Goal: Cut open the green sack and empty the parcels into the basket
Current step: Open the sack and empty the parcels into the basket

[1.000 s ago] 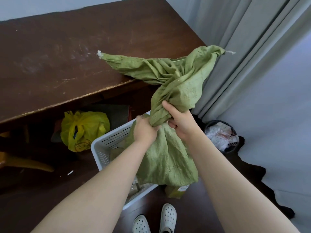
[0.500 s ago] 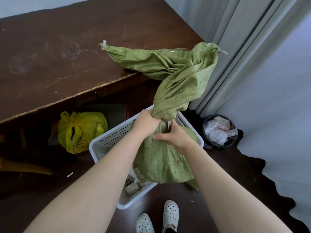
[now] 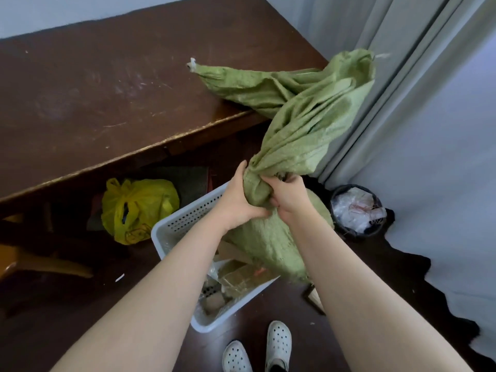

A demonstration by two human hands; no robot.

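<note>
The green sack [image 3: 303, 124] hangs bunched over the white perforated basket [image 3: 185, 221] on the floor. Its upper part flops up and left, its tied corner resting over the table edge. My left hand [image 3: 239, 200] and my right hand [image 3: 287, 197] both squeeze the sack at its narrow waist, side by side. Below my hands the sack's lower part widens and drops into the basket. Several brown and clear-wrapped parcels [image 3: 236, 275] lie in the basket under the sack's mouth. One parcel [image 3: 314, 296] shows on the floor just right of the basket.
A dark wooden table [image 3: 107, 98] fills the upper left. Under it sit a yellow plastic bag [image 3: 137, 208] and a wooden chair leg [image 3: 45, 261]. A black bin [image 3: 357, 210] with plastic waste stands right of the basket, by the grey curtain [image 3: 389, 76]. My white shoes [image 3: 257, 350] are at the bottom.
Both hands have shifted their hold along the sack's waist and now squeeze it together again. More parcels show in the basket, and the sack's lower part has slimmed.
</note>
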